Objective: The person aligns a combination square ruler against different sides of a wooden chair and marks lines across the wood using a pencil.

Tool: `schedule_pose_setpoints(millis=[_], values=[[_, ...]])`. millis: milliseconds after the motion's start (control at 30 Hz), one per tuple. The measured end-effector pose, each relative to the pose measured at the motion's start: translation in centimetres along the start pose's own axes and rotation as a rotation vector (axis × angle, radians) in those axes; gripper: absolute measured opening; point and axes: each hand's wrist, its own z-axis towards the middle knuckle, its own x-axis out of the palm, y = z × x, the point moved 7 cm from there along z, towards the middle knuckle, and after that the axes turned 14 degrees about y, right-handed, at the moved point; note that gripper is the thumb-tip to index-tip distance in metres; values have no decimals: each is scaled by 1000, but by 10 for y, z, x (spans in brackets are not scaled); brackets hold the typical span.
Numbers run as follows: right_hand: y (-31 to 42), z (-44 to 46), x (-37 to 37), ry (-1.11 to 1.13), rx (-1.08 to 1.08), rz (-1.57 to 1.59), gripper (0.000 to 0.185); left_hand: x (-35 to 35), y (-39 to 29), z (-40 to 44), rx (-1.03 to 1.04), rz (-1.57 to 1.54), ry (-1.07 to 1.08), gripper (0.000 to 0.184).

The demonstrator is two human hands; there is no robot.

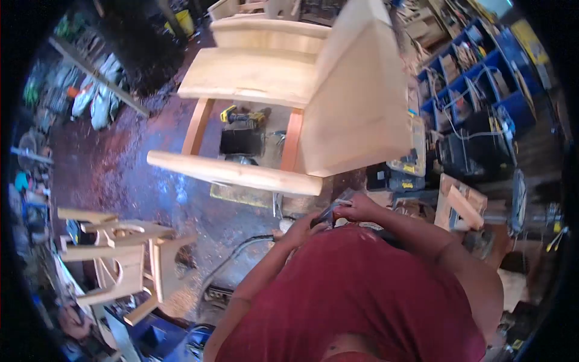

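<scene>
Close to my body, in front of the red shirt, my right hand (360, 208) is closed on a small dark grey, shiny thing (330, 213). It may be a plastic bag or a tool; blur hides its kind. My left hand (300, 230) is curled at the other side of it, fingers closed. Just beyond my hands stands a large pale wooden chair or bench frame (253, 72), with a wide side board (362, 102), a front rail (235, 174) and reddish crosspieces (292, 139).
A yellow drill (246, 116) lies within the frame. Smaller wooden chair-like pieces (120, 253) are at lower left, near a grey hose (232, 256). Blue compartment bins (470, 78) stand at upper right. A wooden offcut (463, 206) lies to the right.
</scene>
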Motion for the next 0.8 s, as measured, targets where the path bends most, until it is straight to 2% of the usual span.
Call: schedule_pose_setpoints(millis=[33,67,167,233,300,367,433,467,567,600,667,700,800], values=[[5,2,0,-24,-7,30,41,-7,-11,0,41,12,-90,29],[15,4,3,27,-58,-28,44,-6,-10,1,29,34,-61,29],[29,3,-3,73,-101,-61,49,-5,24,-3,-121,23,-68,31],[15,7,-8,83,-92,-38,51,-6,49,-13,-282,0,-103,30],[-2,21,-16,-43,-276,-68,48,-8,42,-20,-297,55,-127,29],[-23,36,-26,-17,-311,-6,45,-10,36,-28,-313,111,-161,29],[-35,41,-34,19,-350,42,43,-11,38,-36,-364,184,-260,31],[-35,41,-42,-7,-440,89,46,-7,38,-36,-379,196,-264,31],[-48,56,-59,8,-585,116,48,-1,35,-46,-404,212,-498,27],[-55,59,-63,37,-623,88,47,11,23,-37,-419,214,-496,27],[-60,53,-80,74,-615,189,45,23,-30,-25,-312,158,-732,26],[-65,51,-89,109,-610,267,44,27,-36,-13,-360,-25,-626,29],[-87,61,-104,170,-530,396,40,35,-76,6,-525,104,-640,27]])
